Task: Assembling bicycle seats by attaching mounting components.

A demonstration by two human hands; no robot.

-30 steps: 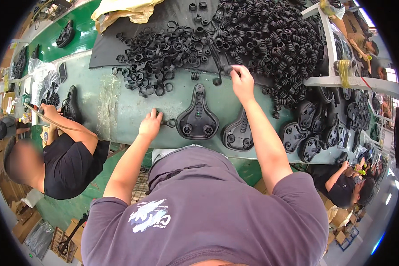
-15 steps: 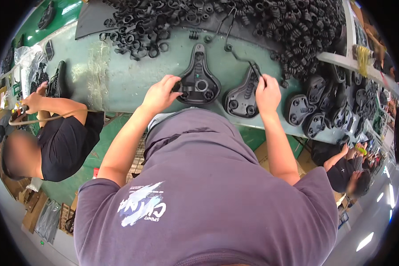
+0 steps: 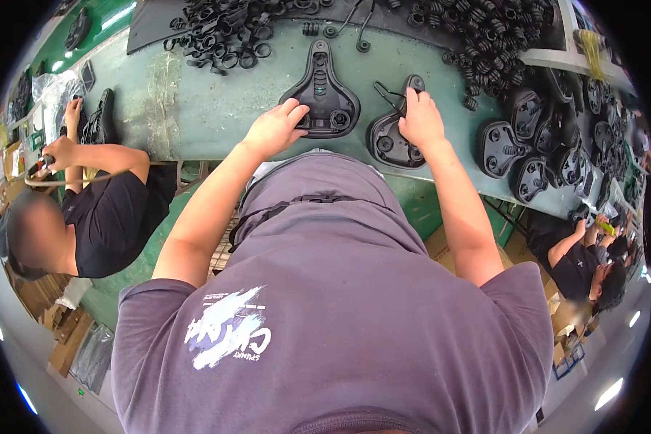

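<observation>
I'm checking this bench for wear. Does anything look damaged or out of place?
Yes: a ragged pale strip across the green workbench, left of the left hand. Its patchy texture stands out from the smoother surface around it; I cannot tell whether it is damage or old tape.

The left hand (image 3: 276, 129) hides the lower left of a black, pear-shaped saddle base (image 3: 321, 83); the right hand (image 3: 422, 119) covers one end of a thin, bent black rod (image 3: 386, 95). The upper edge crops a heap of small black plastic rings (image 3: 228, 32).
</observation>
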